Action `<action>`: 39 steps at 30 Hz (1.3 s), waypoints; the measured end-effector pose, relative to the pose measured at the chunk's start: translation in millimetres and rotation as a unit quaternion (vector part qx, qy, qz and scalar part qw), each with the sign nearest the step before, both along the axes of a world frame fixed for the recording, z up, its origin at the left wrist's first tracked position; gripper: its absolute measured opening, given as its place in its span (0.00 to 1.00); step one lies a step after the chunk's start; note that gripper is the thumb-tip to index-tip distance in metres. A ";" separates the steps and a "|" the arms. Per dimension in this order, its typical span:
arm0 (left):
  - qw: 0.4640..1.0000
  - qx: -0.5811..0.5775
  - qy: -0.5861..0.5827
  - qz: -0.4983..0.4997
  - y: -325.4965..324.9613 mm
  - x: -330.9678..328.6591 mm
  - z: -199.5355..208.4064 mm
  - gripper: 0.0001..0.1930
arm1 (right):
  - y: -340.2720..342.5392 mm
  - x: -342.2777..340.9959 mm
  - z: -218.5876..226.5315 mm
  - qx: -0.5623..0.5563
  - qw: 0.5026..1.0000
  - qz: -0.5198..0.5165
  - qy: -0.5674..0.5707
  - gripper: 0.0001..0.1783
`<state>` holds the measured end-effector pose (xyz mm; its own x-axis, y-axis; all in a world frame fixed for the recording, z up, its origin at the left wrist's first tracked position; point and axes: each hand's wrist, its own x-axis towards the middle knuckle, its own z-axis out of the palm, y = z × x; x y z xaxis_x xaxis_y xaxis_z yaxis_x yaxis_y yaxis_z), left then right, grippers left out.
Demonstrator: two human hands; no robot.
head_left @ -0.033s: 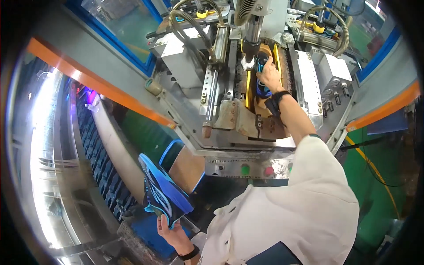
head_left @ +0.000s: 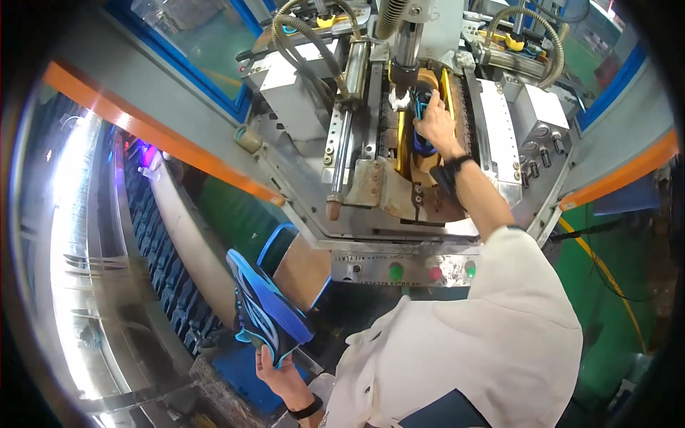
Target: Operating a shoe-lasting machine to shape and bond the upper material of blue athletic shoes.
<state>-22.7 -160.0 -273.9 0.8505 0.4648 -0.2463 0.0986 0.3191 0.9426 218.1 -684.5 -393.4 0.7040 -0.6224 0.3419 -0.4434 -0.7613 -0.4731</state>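
- While the right hand (head_left: 434, 123) reaches into the press in the upper centre of the frame, its fingers are curled onto a dark blue shoe (head_left: 424, 107) seated in the machine's tan cradle (head_left: 428, 167), directly beneath the vertical steel ram (head_left: 407, 44).
- Risk, as judged: the fingers lie just beside the ram foot; if the ram descends before the hand is out, a pinch is likely. A shoe seated askew could also be pressed off line.
- The left hand (head_left: 280, 371), at the lower centre-left, grips a second blue shoe (head_left: 265, 308) by its heel end, fingers wrapped under the sole; the shoe is tilted, toe upward. Held one-handed and low, it could slip.
- Materials: both shoes look like soft woven fabric with lighter blue stripes and a bright blue sole edge; the cradle looks worn and smooth.
- The machine body (head_left: 357, 214) is bare grey metal, scuffed, with ribbed hoses (head_left: 314, 32) above and green and red round buttons (head_left: 414, 272) on its front panel.
- An orange band (head_left: 178, 146) edges the surrounding frame.
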 end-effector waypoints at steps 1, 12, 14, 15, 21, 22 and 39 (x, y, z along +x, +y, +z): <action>1.000 -0.007 0.001 -0.002 0.8 -7.0 -0.7 0.14 | 29.5 -24.7 23.0 -0.012 0.998 0.049 -0.045 0.44; 0.994 -0.068 0.051 -0.067 -42.6 -4.7 -23.0 0.18 | 232.4 -202.8 -125.0 0.168 0.913 0.371 0.032 0.21; 0.993 -0.064 0.061 -0.078 -41.5 -8.2 -21.5 0.18 | 234.9 -198.1 -160.0 0.149 0.911 0.371 0.102 0.17; 0.991 -0.065 0.069 -0.091 -40.5 -9.9 -20.6 0.18 | 234.0 -196.3 -166.1 0.152 0.910 0.371 0.103 0.17; 0.994 -0.040 0.071 -0.073 -41.4 -13.4 -29.1 0.16 | 224.1 -190.0 -129.3 0.194 0.913 0.359 0.022 0.21; 0.994 -0.045 0.071 -0.072 -37.8 -13.4 -30.3 0.16 | 212.9 -177.4 -87.1 0.197 0.907 0.358 -0.100 0.19; 0.990 0.024 -0.001 -0.141 -9.7 -58.4 -53.7 0.17 | -0.1 35.2 258.4 0.250 0.787 0.313 -0.469 0.35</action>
